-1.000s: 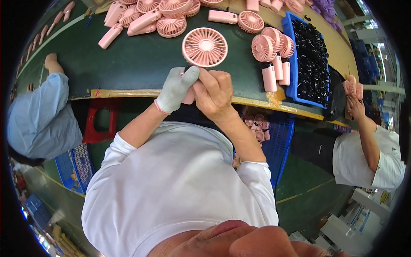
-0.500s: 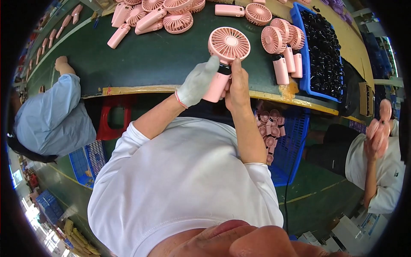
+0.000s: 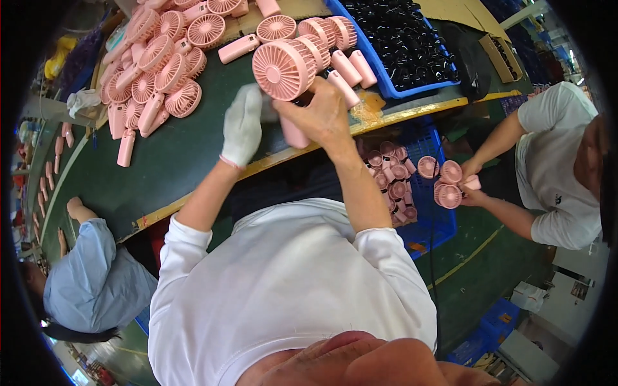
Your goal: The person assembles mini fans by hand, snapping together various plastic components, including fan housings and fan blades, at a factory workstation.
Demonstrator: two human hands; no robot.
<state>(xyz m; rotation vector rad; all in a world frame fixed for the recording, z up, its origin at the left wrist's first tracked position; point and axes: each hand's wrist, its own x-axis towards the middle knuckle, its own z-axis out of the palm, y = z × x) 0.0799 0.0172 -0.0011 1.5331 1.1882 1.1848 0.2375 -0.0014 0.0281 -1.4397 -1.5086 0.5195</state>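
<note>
My right hand (image 3: 324, 114) is wrapped round the neck of a pink handheld fan (image 3: 281, 71), whose round grille faces up and whose handle points down toward the table edge. My left hand (image 3: 243, 125), in a white glove, is off the handle, its fingers stretched out and slightly blurred just left of the fan. Nothing shows in it. Behind the held fan, several more pink fans (image 3: 338, 31) stand or lean together with their handles toward me. Another fan (image 3: 239, 48) lies flat to their left.
A big heap of pink fans (image 3: 154, 55) covers the table's far left. At the back right sits a blue tray (image 3: 384, 85) of small black parts. Below the edge stands a blue crate (image 3: 438, 225) with fans, beside a co-worker (image 3: 553, 167) holding several fans. Another person (image 3: 96, 276) sits at left.
My left hand has let go of the fan and moved left; my right hand keeps hold of it. The view has turned toward the right. The right co-worker has lowered fans toward the crate.
</note>
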